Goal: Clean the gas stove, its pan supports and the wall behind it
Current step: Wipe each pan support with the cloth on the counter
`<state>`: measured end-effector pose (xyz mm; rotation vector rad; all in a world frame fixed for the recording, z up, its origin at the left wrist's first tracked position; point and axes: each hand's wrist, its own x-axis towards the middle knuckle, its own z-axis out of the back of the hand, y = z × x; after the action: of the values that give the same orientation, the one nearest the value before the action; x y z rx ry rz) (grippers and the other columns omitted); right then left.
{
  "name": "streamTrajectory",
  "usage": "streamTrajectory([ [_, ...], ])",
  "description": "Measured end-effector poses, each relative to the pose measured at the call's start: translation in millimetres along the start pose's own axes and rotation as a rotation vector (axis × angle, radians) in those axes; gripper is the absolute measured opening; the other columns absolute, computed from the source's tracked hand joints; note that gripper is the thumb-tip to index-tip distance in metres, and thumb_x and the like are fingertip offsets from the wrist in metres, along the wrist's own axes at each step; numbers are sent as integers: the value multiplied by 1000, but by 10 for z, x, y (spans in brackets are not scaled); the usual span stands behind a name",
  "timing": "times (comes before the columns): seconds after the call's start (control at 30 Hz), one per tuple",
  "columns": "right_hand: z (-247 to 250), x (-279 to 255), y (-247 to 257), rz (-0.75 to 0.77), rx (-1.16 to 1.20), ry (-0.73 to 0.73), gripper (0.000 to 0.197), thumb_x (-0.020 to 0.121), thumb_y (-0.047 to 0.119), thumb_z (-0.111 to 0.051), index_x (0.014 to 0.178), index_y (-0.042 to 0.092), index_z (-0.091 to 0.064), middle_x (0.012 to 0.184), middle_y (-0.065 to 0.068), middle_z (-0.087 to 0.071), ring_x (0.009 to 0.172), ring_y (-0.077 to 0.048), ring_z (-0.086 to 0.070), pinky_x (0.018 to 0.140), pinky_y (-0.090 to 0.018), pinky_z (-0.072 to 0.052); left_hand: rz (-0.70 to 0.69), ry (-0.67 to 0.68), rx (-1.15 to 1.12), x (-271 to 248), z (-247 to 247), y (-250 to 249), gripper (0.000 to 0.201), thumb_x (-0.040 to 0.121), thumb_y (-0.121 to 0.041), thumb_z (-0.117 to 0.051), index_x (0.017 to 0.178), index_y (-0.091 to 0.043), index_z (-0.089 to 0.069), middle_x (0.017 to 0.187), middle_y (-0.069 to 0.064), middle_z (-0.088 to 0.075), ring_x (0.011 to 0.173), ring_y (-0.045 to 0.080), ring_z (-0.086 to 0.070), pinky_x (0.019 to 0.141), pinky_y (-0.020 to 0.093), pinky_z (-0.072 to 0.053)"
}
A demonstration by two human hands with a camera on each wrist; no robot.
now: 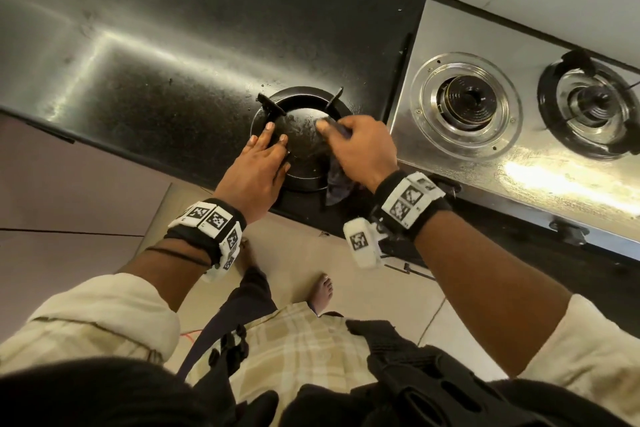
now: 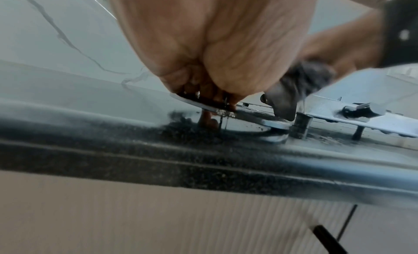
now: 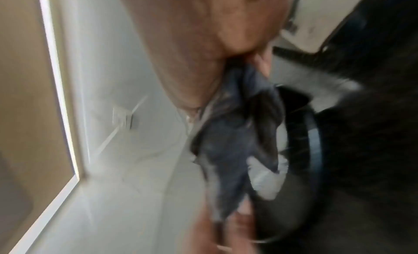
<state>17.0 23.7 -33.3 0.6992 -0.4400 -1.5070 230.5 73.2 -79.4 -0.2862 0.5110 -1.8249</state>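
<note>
— While the pan support point(image 1: 270, 106) lies left of the gas stove point(image 1: 450, 28), what holds it?
— Left hand point(image 1: 258, 166), fingers curled over its rim; right hand point(image 1: 360, 149) clutches a dark cloth point(image 1: 337, 185) against one prong.

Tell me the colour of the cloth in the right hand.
Dark bluish grey; the cloth shows best in the right wrist view.

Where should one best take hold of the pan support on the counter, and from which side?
Grip the pan support by its ring's near left rim, coming from the front of the counter, as the left hand does. The rim is thin and bare there; prongs stand up on the far side, and the right hand holds a cloth on the right side.
</note>
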Motion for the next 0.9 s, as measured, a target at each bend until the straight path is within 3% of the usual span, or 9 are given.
streamTrajectory([
  [0.07, 64, 124, 152, -116, 246, -1, 55, 98, 60, -63, 60, 21, -57, 50, 13, -55, 45, 2, -53, 50, -16, -39, -14, 8, 24, 11, -6, -12, 51, 110, -21, -47, 154, 3, -42, 160, 27, -40, 159, 31, -20, 127, 39, -15],
  [0.13, 229, 228, 271, -98, 225, -50, 59, 100, 63, -58, 58, 22, -49, 51, 12, -49, 42, 1, -47, 48, -15, -36, 9, 11, 23, 7, 4, -38, 51, 110, -21, -47, 155, 1, -42, 161, 26, -39, 158, 32, -22, 126, 38, -16],
  [0.23, 380, 203, 258, 69, -141, -102, 58, 104, 67, -39, 68, 23, -52, 65, 8, -53, 60, -9, -54, 60, -27, -42, 87, 4, -24, -18, 21, -52, 53, 110, -24, -47, 159, -5, -38, 167, 23, -27, 155, 36, -28, 125, 36, -17],
  [0.37, 63, -123, -43, 199, -544, 105, 46, 111, 47, -29, 109, 17, -64, 101, -5, -57, 80, -21, -60, 73, -38, -52, 114, 26, -52, -14, 14, -44, 54, 111, -27, -45, 161, -8, -35, 170, 20, -20, 156, 37, -25, 126, 38, -16],
  [0.5, -68, -454, -262, 218, -450, 136, 44, 109, 44, -43, 141, 14, -50, 120, -7, -53, 78, -15, -56, 64, -31, -44, 59, 49, -32, -8, 81, -38, 51, 111, -23, -46, 157, -2, -40, 167, 23, -26, 156, 35, -24, 128, 38, -16],
  [0.6, 101, -540, -341, 200, -301, 272, 74, 103, 44, -59, 162, 15, -24, 132, -3, -44, 95, -13, -56, 83, -29, -52, 76, 84, -33, 6, 100, -1, 52, 111, -25, -46, 159, -7, -39, 169, 19, -25, 155, 38, -28, 125, 37, -20],
  [0.7, 309, -560, -373, 145, -216, 459, 108, 91, 39, -79, 168, 20, -5, 137, 2, -39, 113, -9, -46, 100, -25, -45, 98, 100, -31, 6, 94, 22, 53, 110, -29, -46, 161, -13, -37, 171, 15, -22, 153, 40, -31, 124, 45, -29],
  [0.83, 375, -454, -437, 258, -306, 364, 84, 94, 34, -77, 164, 19, -32, 124, -5, -60, 108, -19, -56, 98, -34, -48, 87, 106, -14, 7, 101, 27, 54, 110, -29, -46, 161, -12, -37, 170, 15, -24, 153, 38, -32, 124, 44, -28],
  [0.9, 325, -357, -447, 314, -330, 375, 62, 95, 38, -74, 149, 16, -53, 116, -6, -67, 103, -23, -62, 94, -38, -51, 64, 102, 3, 6, 111, 23, 54, 110, -28, -46, 160, -10, -38, 169, 16, -26, 154, 36, -31, 125, 39, -22],
])
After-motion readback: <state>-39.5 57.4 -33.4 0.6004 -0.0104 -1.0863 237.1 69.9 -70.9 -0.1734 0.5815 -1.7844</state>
